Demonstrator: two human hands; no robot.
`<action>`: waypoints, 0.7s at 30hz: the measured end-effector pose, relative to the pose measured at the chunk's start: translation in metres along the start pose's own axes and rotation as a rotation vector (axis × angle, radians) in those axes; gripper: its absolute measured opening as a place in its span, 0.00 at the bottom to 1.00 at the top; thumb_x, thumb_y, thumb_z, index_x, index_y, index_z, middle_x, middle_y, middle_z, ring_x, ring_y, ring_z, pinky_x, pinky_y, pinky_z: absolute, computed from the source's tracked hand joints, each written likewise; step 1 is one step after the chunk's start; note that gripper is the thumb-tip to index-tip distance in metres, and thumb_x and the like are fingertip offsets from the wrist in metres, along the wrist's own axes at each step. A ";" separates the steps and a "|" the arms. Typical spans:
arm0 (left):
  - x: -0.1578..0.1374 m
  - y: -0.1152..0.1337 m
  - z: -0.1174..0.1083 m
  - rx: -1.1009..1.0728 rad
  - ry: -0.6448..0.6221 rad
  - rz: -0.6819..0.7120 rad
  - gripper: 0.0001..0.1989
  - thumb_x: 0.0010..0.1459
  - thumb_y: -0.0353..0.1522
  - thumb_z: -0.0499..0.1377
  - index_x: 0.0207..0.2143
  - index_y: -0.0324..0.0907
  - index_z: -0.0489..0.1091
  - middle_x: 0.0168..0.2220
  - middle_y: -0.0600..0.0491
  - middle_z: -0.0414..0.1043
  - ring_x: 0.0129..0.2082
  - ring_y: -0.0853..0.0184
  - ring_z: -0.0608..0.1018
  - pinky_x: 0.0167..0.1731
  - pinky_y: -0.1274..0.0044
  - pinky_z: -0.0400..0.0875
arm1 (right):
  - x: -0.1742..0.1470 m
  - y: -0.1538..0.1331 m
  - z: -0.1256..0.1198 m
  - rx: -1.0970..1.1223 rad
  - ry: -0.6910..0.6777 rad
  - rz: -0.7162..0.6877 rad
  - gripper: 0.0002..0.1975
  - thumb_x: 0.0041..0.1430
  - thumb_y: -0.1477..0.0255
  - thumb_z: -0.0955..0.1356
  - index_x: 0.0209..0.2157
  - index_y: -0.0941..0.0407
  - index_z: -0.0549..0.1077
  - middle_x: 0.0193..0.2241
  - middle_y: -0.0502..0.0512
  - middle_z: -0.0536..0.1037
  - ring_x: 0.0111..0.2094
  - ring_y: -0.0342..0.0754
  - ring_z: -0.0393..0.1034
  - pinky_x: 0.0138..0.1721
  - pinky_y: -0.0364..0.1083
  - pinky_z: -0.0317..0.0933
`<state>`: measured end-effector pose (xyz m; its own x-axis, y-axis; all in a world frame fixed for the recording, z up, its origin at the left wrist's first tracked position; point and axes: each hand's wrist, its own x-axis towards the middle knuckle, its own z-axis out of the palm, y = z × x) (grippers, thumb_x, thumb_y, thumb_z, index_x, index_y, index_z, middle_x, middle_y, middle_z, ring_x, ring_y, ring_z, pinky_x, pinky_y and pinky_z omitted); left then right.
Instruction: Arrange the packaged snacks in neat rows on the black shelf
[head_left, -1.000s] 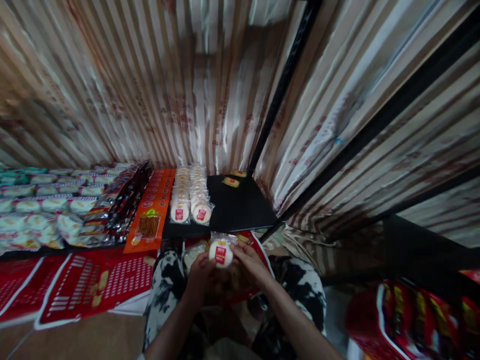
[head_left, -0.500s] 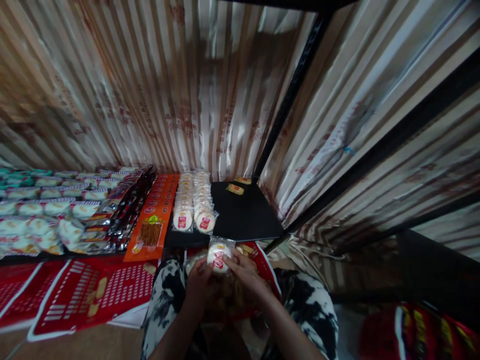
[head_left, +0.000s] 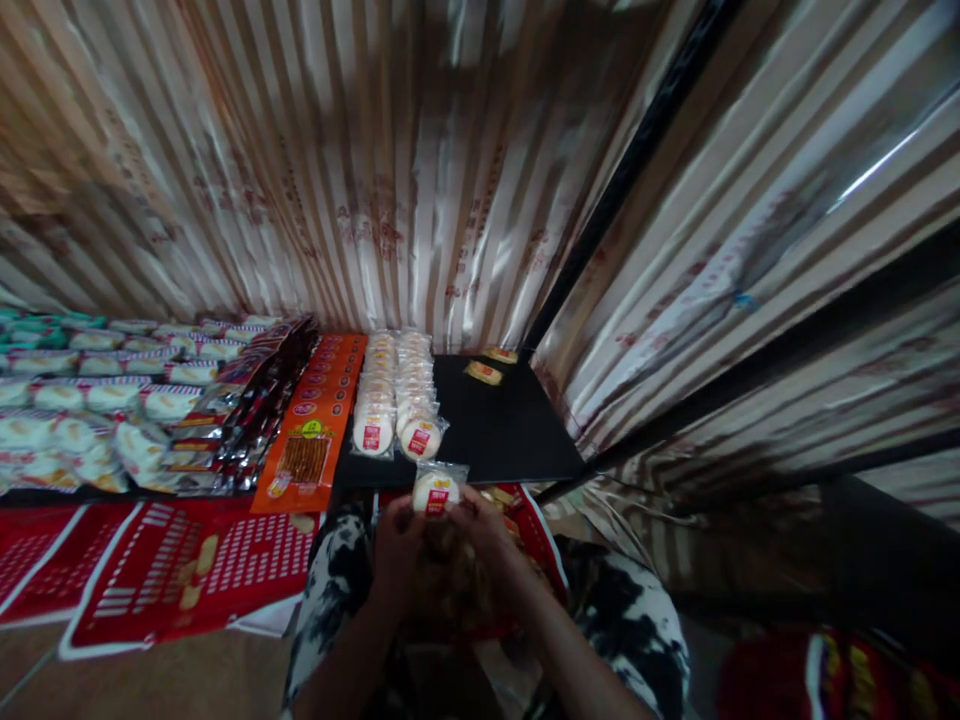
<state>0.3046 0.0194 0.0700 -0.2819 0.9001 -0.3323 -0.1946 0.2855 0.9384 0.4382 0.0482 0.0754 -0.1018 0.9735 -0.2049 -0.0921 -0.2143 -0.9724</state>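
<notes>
Round white snack packet in clear plastic with a red label (head_left: 436,493), up between both hands, near the flat black shelf's (head_left: 510,435) front edge! Left hand's (head_left: 397,540) fingers pinch one side, right hand's (head_left: 484,530) thumb and fingers the other.

The left forearm (head_left: 352,640) and right forearm (head_left: 566,630) slant inward and forward between parted knees (head_left: 334,570). The left hand (head_left: 397,535) lies in shadow, its fingers apparently curled; the right hand (head_left: 486,525), close opposite, pinches with bent thumb and fingers.
</notes>
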 end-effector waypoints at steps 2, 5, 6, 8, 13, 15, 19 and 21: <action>0.003 0.003 0.000 -0.002 -0.025 0.003 0.15 0.43 0.36 0.60 0.35 0.40 0.71 0.35 0.49 0.76 0.37 0.61 0.77 0.40 0.70 0.70 | 0.004 0.001 0.000 0.033 0.006 0.006 0.21 0.38 0.59 0.74 0.36 0.53 0.74 0.36 0.54 0.79 0.39 0.54 0.73 0.44 0.52 0.65; 0.007 0.007 0.001 0.018 -0.043 0.011 0.15 0.44 0.36 0.60 0.36 0.39 0.71 0.35 0.50 0.76 0.36 0.63 0.76 0.39 0.71 0.70 | 0.010 0.004 0.000 0.038 0.025 -0.017 0.22 0.40 0.59 0.73 0.38 0.53 0.74 0.37 0.54 0.79 0.39 0.53 0.73 0.43 0.52 0.65; 0.008 0.008 0.001 0.027 -0.036 0.006 0.15 0.45 0.36 0.60 0.36 0.39 0.71 0.35 0.50 0.75 0.35 0.63 0.76 0.38 0.71 0.70 | 0.011 0.005 -0.001 0.017 0.036 -0.028 0.22 0.40 0.58 0.73 0.38 0.54 0.74 0.36 0.54 0.79 0.38 0.53 0.73 0.42 0.51 0.66; 0.011 0.010 0.003 0.046 -0.018 0.010 0.15 0.45 0.36 0.59 0.36 0.39 0.70 0.35 0.51 0.75 0.34 0.64 0.76 0.37 0.71 0.70 | 0.014 0.006 -0.002 -0.051 0.059 -0.047 0.21 0.42 0.56 0.72 0.36 0.54 0.75 0.34 0.55 0.79 0.36 0.53 0.73 0.40 0.50 0.66; 0.009 0.013 0.007 0.195 0.016 0.155 0.11 0.49 0.35 0.56 0.36 0.42 0.69 0.35 0.51 0.74 0.36 0.64 0.75 0.40 0.70 0.70 | 0.021 0.008 -0.010 -0.152 0.093 -0.056 0.20 0.42 0.55 0.71 0.33 0.54 0.76 0.31 0.54 0.79 0.35 0.51 0.72 0.37 0.48 0.66; 0.006 0.012 0.008 0.274 0.006 0.256 0.10 0.52 0.34 0.54 0.37 0.42 0.69 0.36 0.51 0.73 0.38 0.64 0.75 0.41 0.70 0.70 | 0.022 0.007 -0.012 -0.112 0.088 -0.055 0.21 0.41 0.55 0.72 0.36 0.54 0.76 0.31 0.53 0.79 0.35 0.51 0.72 0.37 0.48 0.66; 0.004 0.001 0.007 0.380 0.004 0.527 0.08 0.54 0.30 0.52 0.36 0.43 0.69 0.42 0.49 0.69 0.44 0.64 0.72 0.46 0.69 0.69 | 0.022 0.002 -0.016 -0.010 0.064 -0.057 0.21 0.41 0.60 0.73 0.39 0.52 0.76 0.33 0.53 0.79 0.37 0.51 0.73 0.39 0.49 0.66; 0.004 -0.006 0.006 0.439 0.020 0.607 0.08 0.55 0.29 0.52 0.37 0.43 0.69 0.44 0.49 0.67 0.46 0.64 0.71 0.47 0.68 0.68 | 0.019 -0.001 -0.017 0.006 0.055 -0.046 0.20 0.40 0.63 0.73 0.38 0.52 0.76 0.33 0.54 0.79 0.37 0.51 0.73 0.39 0.49 0.66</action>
<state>0.3103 0.0230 0.0632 -0.2377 0.9364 0.2582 0.3924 -0.1507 0.9074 0.4532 0.0687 0.0709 -0.0426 0.9851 -0.1664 -0.1016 -0.1700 -0.9802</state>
